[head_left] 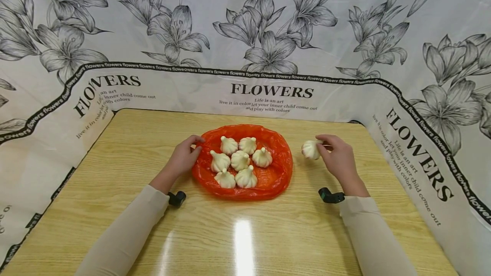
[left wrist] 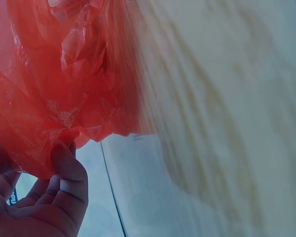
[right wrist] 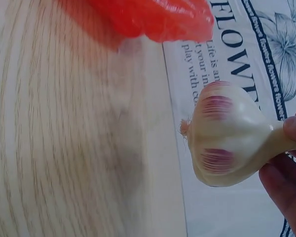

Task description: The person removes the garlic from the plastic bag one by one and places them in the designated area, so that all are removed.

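A red plastic bag [head_left: 283, 178] lies spread on the table with its mouth wide and its edge rolled into a rim. Several white garlic bulbs [head_left: 240, 160] sit inside it, most with stems up. My left hand [head_left: 183, 155] pinches the bag's left rim between thumb and fingers; the left wrist view shows the thumb on the thin red film [left wrist: 39, 143]. To the right of the bag, my right hand [head_left: 340, 159] pinches one garlic bulb [right wrist: 232, 136] by its stem. That bulb has purple streaks and small roots at its base, and the roots point toward the bag.
The light wooden table [head_left: 291, 233] has glossy reflections near its front. A white cloth [head_left: 268, 95] printed with flowers and lettering stands around its back and sides. Dark wrist cameras [head_left: 330, 196] sit at both cuffs.
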Motion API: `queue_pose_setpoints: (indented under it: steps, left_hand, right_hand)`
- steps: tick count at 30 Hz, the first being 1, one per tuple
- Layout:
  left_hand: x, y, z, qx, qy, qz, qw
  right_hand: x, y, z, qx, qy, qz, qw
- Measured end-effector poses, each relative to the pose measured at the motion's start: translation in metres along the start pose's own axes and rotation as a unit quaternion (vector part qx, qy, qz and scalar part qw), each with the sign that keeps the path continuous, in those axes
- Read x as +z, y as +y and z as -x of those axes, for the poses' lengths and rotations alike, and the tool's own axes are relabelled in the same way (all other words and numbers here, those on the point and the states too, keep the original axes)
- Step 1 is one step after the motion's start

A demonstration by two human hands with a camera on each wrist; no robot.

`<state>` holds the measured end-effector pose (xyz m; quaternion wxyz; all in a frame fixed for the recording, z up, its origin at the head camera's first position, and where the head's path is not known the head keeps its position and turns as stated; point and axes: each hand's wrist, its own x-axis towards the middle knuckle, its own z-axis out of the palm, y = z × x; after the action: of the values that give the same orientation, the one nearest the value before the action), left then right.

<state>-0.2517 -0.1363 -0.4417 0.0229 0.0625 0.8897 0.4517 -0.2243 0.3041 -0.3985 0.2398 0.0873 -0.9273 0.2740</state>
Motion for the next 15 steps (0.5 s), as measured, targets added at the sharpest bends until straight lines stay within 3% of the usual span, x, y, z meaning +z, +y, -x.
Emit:
queue_pose_setpoints:
  steps: [15]
  left_hand:
    - [0.001, -0.001, 0.0, -0.007, -0.001, -0.001, 1.0]
  right_hand:
    - [0.001, 0.025, -0.006, 0.067, -0.032, 0.021, 0.997]
